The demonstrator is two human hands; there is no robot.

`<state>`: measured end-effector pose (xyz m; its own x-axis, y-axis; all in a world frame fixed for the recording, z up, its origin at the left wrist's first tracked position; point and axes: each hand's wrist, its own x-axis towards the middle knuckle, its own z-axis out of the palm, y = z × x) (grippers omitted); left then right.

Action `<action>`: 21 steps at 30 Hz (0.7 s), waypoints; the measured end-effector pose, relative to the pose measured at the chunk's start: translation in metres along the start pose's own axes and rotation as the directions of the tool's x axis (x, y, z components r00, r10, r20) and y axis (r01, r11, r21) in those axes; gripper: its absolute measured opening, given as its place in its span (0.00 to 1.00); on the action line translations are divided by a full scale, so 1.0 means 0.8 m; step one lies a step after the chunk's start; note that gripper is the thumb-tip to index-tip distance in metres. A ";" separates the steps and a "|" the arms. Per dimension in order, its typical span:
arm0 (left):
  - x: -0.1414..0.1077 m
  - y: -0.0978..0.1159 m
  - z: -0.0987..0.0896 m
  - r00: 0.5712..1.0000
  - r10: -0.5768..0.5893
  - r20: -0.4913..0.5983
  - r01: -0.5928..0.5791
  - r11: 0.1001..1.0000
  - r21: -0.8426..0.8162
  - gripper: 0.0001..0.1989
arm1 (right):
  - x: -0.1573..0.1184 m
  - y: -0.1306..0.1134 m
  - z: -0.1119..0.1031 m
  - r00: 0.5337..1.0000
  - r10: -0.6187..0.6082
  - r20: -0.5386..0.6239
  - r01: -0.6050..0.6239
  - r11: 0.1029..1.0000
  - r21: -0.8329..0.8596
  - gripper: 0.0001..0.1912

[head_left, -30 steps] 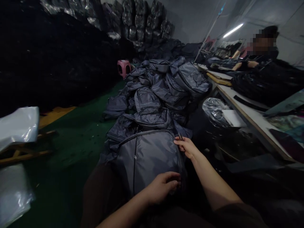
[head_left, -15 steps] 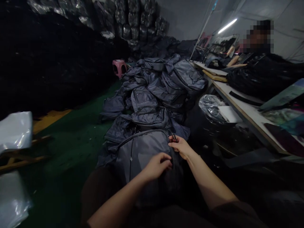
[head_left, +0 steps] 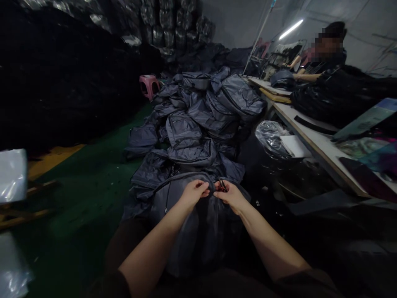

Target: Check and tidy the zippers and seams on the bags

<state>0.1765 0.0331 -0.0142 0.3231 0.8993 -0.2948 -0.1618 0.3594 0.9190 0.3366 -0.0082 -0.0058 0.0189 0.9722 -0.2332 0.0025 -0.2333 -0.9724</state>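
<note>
A dark grey backpack (head_left: 182,244) lies across my lap, its zipped front edge facing up. My left hand (head_left: 196,193) is closed in a pinch on the piped seam near the top of the bag. Just to its right, my right hand (head_left: 228,193) is closed around small thread snips (head_left: 222,185) with dark tips and a bit of red, while its thumb and finger touch the same seam. The two hands are almost together. Most of the snips is hidden in the palm, and the dim light hides what lies between the fingertips.
More grey backpacks (head_left: 184,128) are heaped ahead. A pink stool (head_left: 149,86) stands behind them. At right runs a worktable (head_left: 322,151) with dark goods, where another person (head_left: 328,49) sits. Clear plastic bags (head_left: 268,136) hang beside it. Wrapped bundles (head_left: 169,37) are stacked at the back.
My left hand has moved up and forward from the bag's front panel to the seam beside my right hand, and now pinches it. The view has shifted slightly to the right.
</note>
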 end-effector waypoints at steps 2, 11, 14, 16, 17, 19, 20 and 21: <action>0.000 -0.004 -0.008 0.999 -0.011 0.046 0.014 0.997 -0.078 0.13 | 0.001 0.002 -0.003 1.000 0.004 -0.001 -0.004 1.000 -0.012 0.20; 0.000 -0.008 -0.026 0.996 0.009 0.088 0.020 0.945 -0.326 0.15 | -0.007 -0.026 -0.001 0.993 -0.117 0.013 0.117 0.979 -0.166 0.16; -0.001 -0.008 -0.027 0.996 0.016 0.093 0.017 0.940 -0.341 0.16 | -0.011 -0.034 0.002 0.975 -0.221 0.020 0.215 0.920 -0.328 0.14; -0.001 -0.008 -0.026 0.996 0.023 0.084 0.006 0.944 -0.329 0.16 | -0.014 -0.033 0.006 0.962 -0.272 0.024 0.248 0.833 -0.495 0.13; -0.001 -0.009 -0.025 0.997 0.027 0.074 -0.002 0.949 -0.316 0.17 | -0.016 -0.031 0.008 0.962 -0.273 0.024 0.238 0.787 -0.570 0.13; -0.001 -0.011 -0.023 0.999 0.032 0.038 -0.021 0.962 -0.272 0.18 | -0.019 -0.024 0.013 0.975 -0.220 0.019 0.178 0.733 -0.657 0.15; 0.000 -0.012 -0.023 0.999 0.033 0.012 -0.029 0.970 -0.240 0.18 | -0.020 -0.020 0.015 0.982 -0.186 0.020 0.150 0.721 -0.677 0.15; 0.001 -0.012 -0.024 0.999 0.032 -0.020 -0.035 0.979 -0.199 0.18 | -0.020 -0.015 0.016 0.988 -0.155 0.024 0.129 0.720 -0.682 0.15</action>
<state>0.1602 0.0349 -0.0287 0.2994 0.9149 -0.2707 -0.3556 0.3703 0.8582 0.3237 -0.0205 0.0096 -0.0058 0.9968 -0.0801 0.6863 -0.0543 -0.7253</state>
